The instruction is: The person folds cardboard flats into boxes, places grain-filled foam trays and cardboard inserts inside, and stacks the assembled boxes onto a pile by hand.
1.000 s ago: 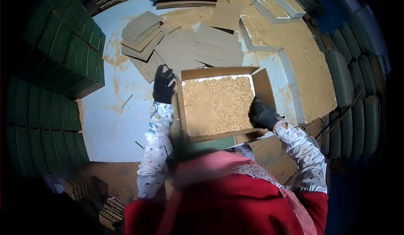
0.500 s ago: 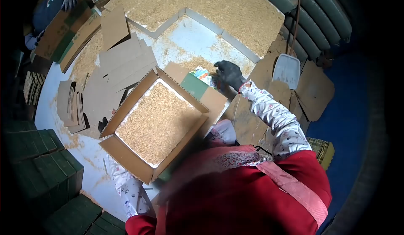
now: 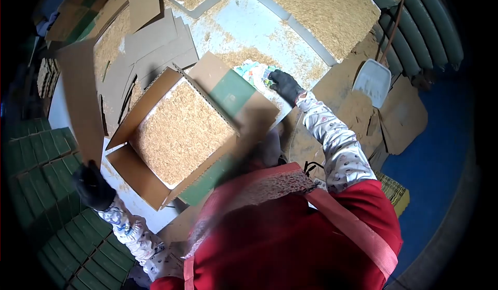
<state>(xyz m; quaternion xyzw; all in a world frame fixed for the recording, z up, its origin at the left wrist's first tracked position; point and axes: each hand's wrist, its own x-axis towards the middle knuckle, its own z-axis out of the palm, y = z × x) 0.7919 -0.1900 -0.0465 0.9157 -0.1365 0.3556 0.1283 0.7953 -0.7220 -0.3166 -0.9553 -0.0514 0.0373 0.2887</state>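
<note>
An open cardboard box (image 3: pixel 135 180) with raised flaps, filled with light-brown shredded material (image 3: pixel 181 131), sits tilted across the table in front of me. To its left, my black-gloved left hand (image 3: pixel 93 187) grips the lower end of a brown cardboard sheet (image 3: pixel 82 98), which stands up and is smeared by motion. Beyond the box's right flap (image 3: pixel 233 93), with its green band, lies a small pile of printed plastic packets (image 3: pixel 254 73). My gloved right hand (image 3: pixel 285 86) has its fingers curled on the pile's right edge; the fingertips are partly hidden.
Flat cardboard pieces (image 3: pixel 155 43) lie behind the box. A low grey divider (image 3: pixel 306 36) borders more shreds (image 3: pixel 316 9). Green packed boxes (image 3: pixel 44 186) are stacked at left. A white dustpan-like scoop (image 3: pixel 372 82) and green sacks (image 3: pixel 430 28) are at right. A co-worker's hand shows top left.
My left hand has come out from behind the box to the left, with a cardboard sheet raised in it. My right hand has lowered onto the packets. The view has shifted slightly.
</note>
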